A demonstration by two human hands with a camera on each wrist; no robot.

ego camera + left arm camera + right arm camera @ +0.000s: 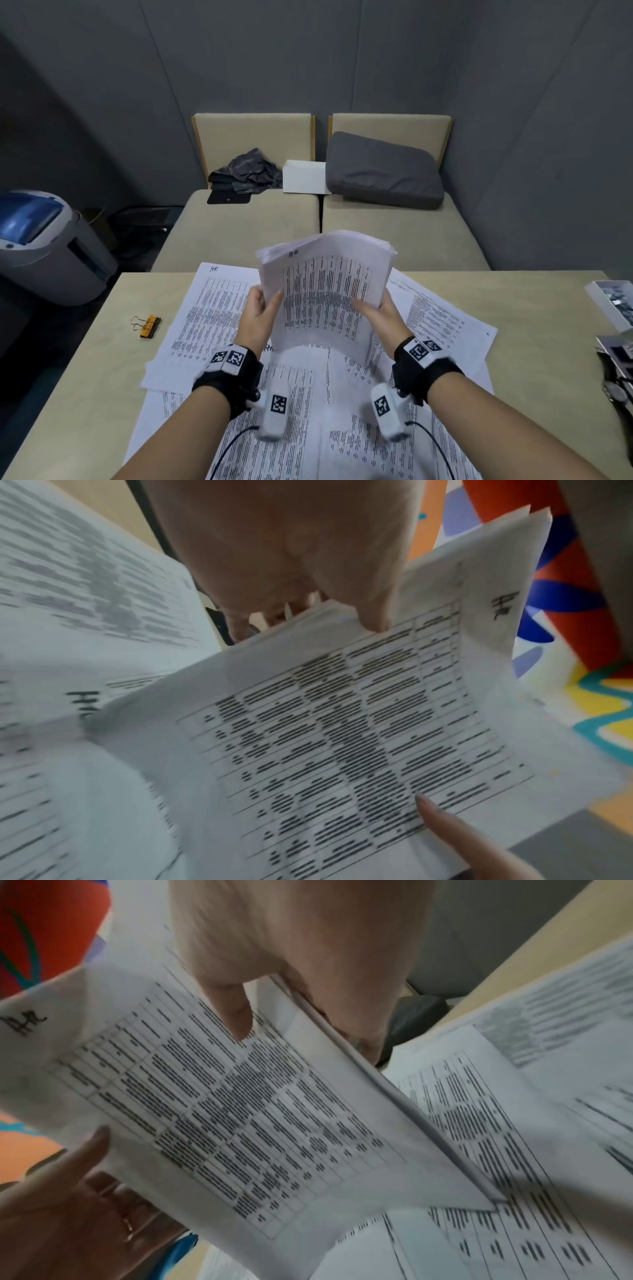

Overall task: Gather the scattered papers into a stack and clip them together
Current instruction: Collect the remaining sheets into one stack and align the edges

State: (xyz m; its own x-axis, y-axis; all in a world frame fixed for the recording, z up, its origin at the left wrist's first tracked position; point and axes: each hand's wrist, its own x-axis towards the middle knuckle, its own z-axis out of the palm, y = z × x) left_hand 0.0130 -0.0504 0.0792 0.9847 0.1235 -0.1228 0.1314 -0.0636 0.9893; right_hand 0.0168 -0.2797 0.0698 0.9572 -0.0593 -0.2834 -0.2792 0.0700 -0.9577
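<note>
A stack of printed papers (325, 291) is held upright above the table, its lower edge curling toward me. My left hand (262, 313) grips its left edge, thumb on the front sheet (342, 737). My right hand (378, 310) grips the right edge, thumb on the front (240, 1096) and fingers behind. More printed sheets (212, 308) lie scattered flat on the table (531, 308) beneath. An orange binder clip (149, 326) with wire handles lies on the table to the left of the sheets, away from both hands.
A white box of items (613, 305) and dark objects (616, 363) sit at the table's right edge. Beyond the table is a beige bench (257, 226) with a grey cushion (383, 171), a white box (304, 177) and dark cloth (248, 171). A grey-blue machine (44, 243) stands at left.
</note>
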